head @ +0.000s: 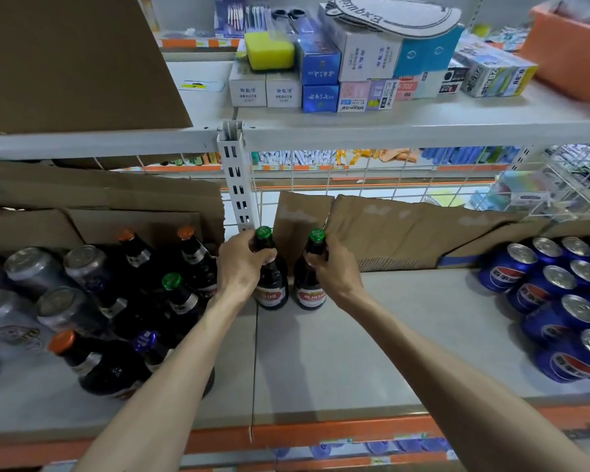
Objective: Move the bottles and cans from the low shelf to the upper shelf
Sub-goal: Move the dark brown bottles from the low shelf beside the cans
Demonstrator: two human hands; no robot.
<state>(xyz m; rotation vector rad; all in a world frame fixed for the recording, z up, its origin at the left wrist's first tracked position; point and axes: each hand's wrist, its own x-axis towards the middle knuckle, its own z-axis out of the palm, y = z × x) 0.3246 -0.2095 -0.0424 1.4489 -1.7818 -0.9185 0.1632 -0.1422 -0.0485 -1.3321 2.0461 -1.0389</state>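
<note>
Two dark glass bottles with green caps and red labels stand side by side at the back middle of the low shelf [321, 352]. My left hand [241, 264] is wrapped around the neck of the left bottle [270, 291]. My right hand [331, 267] grips the neck of the right bottle [309, 294]. Both bottles are upright with their bases on the shelf. More dark bottles [181, 294] with orange, green and purple caps and several grey cans [24, 267] crowd the shelf's left part. Blue cola cans [559, 301] are grouped at the right. The upper shelf [389, 131] runs above.
Stacked small boxes [355, 76] and a yellow sponge [269, 51] fill the middle of the upper shelf; a large cardboard box [75, 63] sits at its left and an orange bin [569, 52] at its right. Torn cardboard [406, 229] lines the wire back grid. A white slotted upright [236, 178] divides the shelves.
</note>
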